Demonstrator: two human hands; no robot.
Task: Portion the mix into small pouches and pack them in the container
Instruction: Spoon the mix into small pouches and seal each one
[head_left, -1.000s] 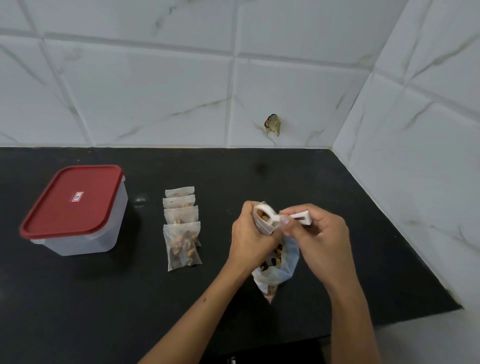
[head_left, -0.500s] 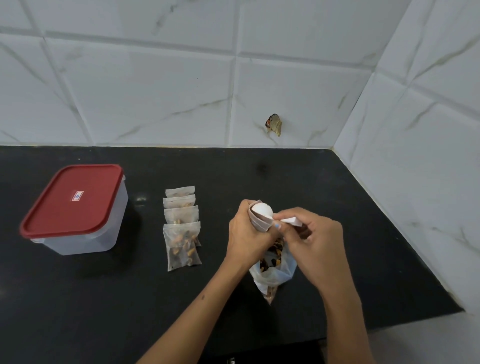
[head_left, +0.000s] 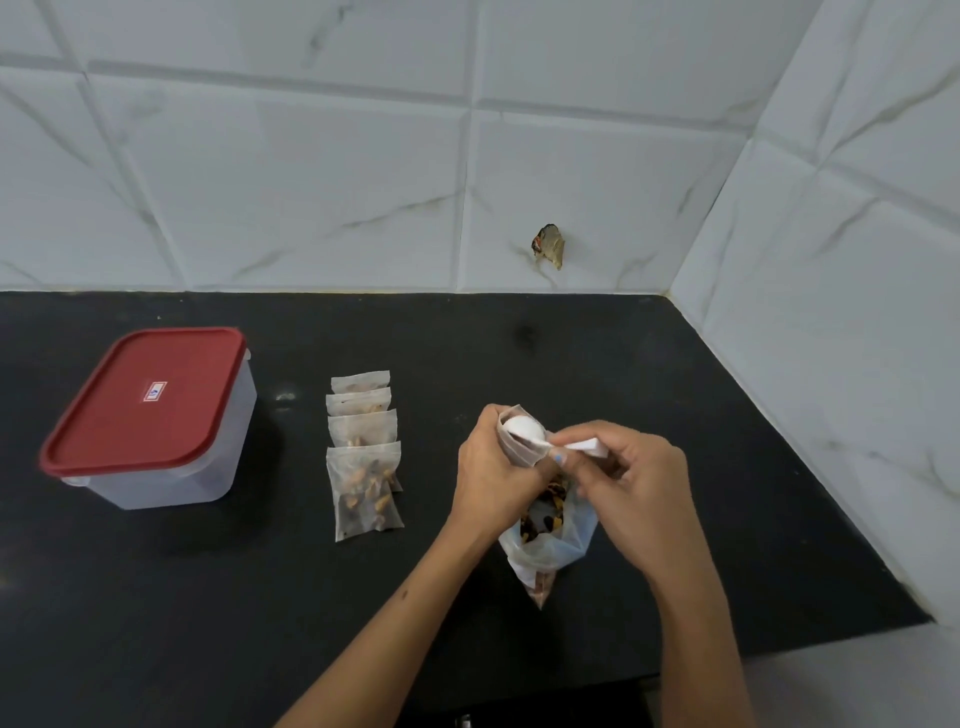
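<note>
The white spoon (head_left: 524, 432) has turned over. A second ago it was lying sideways above the small pouch (head_left: 511, 448); now its round back faces up and its bowl sits right at the pouch's mouth. That likely means a scoop of mix is being tipped in, so one more pouch is getting filled.

The left hand (head_left: 496, 475) has its fingers curled round the small pouch and holds it up, mouth open. The right hand (head_left: 631, 480) pinches the spoon's handle with curled fingers. Both hands have stayed in nearly the same spot.

The big bag of mix (head_left: 550, 540) sits on the black bench (head_left: 675, 415), just under the two hands, with dark and orange bits showing inside.

Four filled pouches (head_left: 363, 457) lie in a row, overlapping, to the left of the hands. They have not moved. The container (head_left: 150, 421) stands further left, well apart from them, with its red lid (head_left: 145, 395) still shut. So nothing is packed yet. The pouch in the hand probably still needs closing, and the lid has to come off before any pouch goes in.
</note>
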